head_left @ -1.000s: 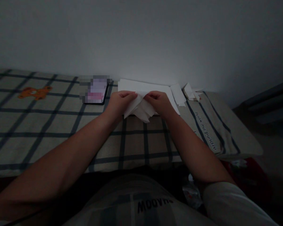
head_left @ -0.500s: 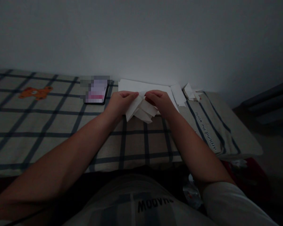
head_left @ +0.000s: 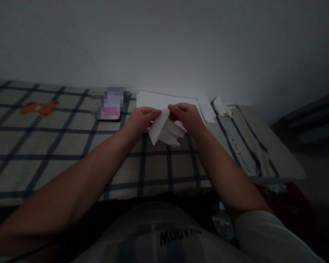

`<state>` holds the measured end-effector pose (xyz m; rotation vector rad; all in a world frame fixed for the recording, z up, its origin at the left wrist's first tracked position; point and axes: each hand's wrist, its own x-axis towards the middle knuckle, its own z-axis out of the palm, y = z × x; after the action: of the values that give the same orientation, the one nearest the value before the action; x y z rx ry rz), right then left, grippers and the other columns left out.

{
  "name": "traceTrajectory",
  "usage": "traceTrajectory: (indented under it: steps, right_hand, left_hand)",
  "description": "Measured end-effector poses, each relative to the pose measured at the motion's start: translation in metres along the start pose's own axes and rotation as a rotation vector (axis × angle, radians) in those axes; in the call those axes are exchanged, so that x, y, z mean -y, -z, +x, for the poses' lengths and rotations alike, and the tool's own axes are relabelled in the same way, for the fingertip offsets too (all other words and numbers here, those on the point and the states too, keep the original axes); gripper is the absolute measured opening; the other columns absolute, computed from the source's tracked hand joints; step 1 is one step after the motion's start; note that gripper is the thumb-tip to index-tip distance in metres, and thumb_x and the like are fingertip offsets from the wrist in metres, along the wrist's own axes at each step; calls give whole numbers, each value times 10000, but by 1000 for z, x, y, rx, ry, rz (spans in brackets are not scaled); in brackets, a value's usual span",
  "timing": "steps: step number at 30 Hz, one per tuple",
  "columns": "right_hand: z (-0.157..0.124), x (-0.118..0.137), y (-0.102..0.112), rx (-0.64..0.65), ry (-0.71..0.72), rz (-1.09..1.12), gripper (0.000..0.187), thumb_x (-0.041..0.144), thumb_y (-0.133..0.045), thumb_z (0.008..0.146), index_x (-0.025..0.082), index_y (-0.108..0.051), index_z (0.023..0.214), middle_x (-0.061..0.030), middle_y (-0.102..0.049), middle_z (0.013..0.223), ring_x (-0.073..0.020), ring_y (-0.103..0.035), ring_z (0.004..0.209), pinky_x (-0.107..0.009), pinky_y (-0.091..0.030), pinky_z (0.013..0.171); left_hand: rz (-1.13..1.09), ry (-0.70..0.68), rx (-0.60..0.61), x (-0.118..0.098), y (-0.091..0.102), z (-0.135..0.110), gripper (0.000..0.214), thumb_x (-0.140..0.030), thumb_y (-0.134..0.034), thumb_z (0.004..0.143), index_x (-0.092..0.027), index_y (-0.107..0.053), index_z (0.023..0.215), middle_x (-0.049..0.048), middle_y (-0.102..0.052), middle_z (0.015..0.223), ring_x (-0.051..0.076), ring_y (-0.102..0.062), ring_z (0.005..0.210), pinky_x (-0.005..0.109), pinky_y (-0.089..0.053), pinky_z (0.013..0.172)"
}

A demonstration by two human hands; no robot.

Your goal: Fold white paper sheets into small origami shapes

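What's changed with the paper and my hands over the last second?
The left hand and right hand drew closer, fingertips nearly meeting, and the folded paper they pinch shifted slightly right, its left flap standing steeper. Both kept their grip. The phone, flat sheet and scraps stayed put.

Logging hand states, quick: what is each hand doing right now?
Left hand: closed, pinching the folded white paper at its top edge.
Right hand: closed, pinching the same paper.

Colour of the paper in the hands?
White; the folded paper shows best in the head view.
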<state>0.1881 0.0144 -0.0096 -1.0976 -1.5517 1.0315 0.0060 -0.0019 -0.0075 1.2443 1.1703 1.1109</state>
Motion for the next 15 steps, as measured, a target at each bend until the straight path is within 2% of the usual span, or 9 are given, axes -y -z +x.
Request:
traceTrajectory:
  steps: [3,9,15]
  right_hand:
    - [-1,1,-1,3,21,-33,374,549,-682,833,194,-680,717,-7,-669,680,-108,-592,632,-278,-523,660]
    - [-4,3,-3,39,39,-47,394,577,-700,817,189,-700,746,-8,-669,678,-107,-591,624,-279,-519,653]
    - [-2,1,1,115,-43,32,327,521,-734,797,198,-728,849,-23,-709,762,-128,-622,689,-294,-535,691]
  left_hand:
    - [8,-7,21,-2,0,-1,163,-341,-704,721,-178,-702,738,15,-669,693,139,-579,607,243,-437,540]
    - [128,-137,56,4,1,0,333,-476,-757,729,-168,-766,857,41,-727,774,130,-581,633,238,-432,560]
    - [59,-147,-20,8,3,6,304,-451,-759,721,-174,-772,846,46,-723,767,154,-606,638,261,-450,561]
